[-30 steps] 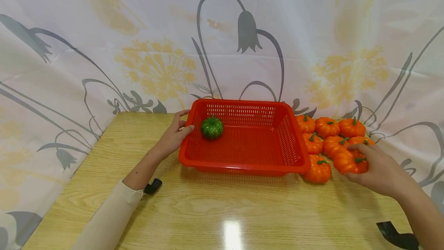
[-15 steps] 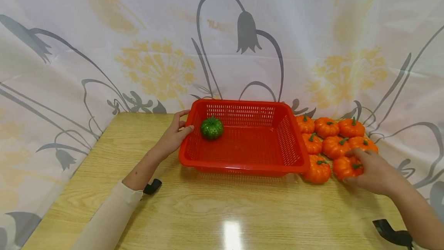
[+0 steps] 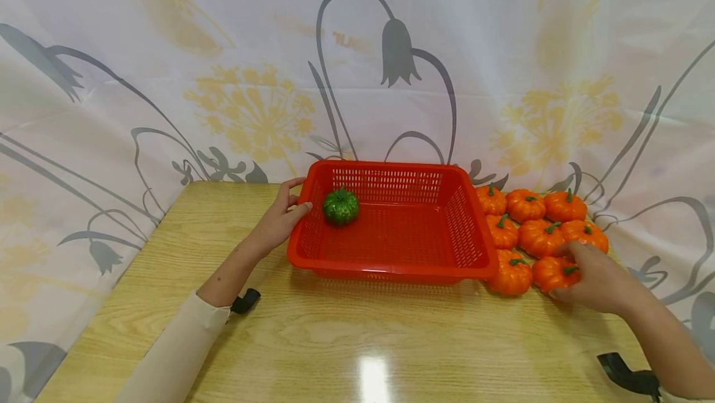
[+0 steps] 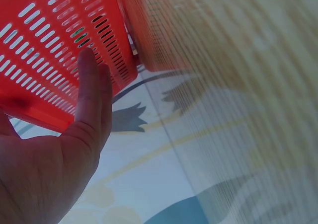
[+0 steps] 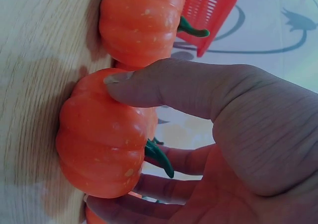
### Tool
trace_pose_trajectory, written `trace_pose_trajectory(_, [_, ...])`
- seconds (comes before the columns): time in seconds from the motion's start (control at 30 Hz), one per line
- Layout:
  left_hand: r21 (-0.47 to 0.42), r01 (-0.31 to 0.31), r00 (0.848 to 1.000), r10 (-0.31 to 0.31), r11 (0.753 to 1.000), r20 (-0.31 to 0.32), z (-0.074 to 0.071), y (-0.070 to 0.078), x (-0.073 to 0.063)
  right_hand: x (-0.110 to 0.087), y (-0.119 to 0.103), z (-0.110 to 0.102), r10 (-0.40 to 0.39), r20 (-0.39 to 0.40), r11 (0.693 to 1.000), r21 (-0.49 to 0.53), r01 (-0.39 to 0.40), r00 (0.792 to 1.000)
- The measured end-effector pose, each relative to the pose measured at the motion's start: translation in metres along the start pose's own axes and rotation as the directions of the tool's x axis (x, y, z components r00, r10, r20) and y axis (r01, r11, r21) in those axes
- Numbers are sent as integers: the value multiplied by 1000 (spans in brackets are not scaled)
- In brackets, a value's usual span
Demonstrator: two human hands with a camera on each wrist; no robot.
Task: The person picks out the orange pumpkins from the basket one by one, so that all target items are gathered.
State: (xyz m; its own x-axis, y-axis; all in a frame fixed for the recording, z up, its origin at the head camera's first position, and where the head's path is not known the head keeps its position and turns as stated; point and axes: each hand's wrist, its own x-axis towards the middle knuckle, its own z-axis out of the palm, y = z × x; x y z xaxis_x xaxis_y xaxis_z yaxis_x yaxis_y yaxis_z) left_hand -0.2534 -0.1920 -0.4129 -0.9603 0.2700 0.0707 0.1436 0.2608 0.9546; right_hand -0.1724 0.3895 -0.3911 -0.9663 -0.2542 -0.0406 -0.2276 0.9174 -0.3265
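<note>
On the wooden table stands a red plastic basket [image 3: 385,235] with slotted walls. One green pumpkin [image 3: 339,207] sits inside it at the left. My left hand [image 3: 276,220] grips the basket's left rim, thumb over the edge; in the left wrist view its fingers [image 4: 89,92] lie along the slotted outer wall. To the right of the basket, my right hand [image 3: 594,282] holds the front orange pumpkin [image 3: 548,274] between thumb and fingers. The right wrist view shows that pumpkin [image 5: 104,139] with its green stem towards the palm, low at the tabletop.
Several other orange pumpkins [image 3: 539,237] stand close together at the basket's right side, the front left one [image 3: 511,274] beside the held one. A patterned cloth [image 3: 385,80] hangs behind the table [image 3: 313,341] and at both sides.
My right hand has come down and slightly left with the orange pumpkin, from above the others to the front of the group. The left hand and basket stay put.
</note>
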Motion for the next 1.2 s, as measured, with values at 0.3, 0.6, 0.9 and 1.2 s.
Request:
trace_pose_trajectory(0.3, [0,1,1000,-1,1000,-6,0,1,0,1,-1,-2,24,10,1000,-16,-24,1000])
trace_pose_trajectory(0.6, [3,-3,1000,3,1000,6,0,2,0,-1,-2,-6,-8,8,1000,-19,8,1000])
trace_pose_trajectory(0.9, [5,9,1000,-9,1000,14,-2,2,0,-4,-14,-14,-36,-45,999,-9,36,998])
trace_pose_trajectory(1.2, [124,41,999,-42,992,4,-9,3,-2,5,-29,-8,-84,-190,996,-13,83,978])
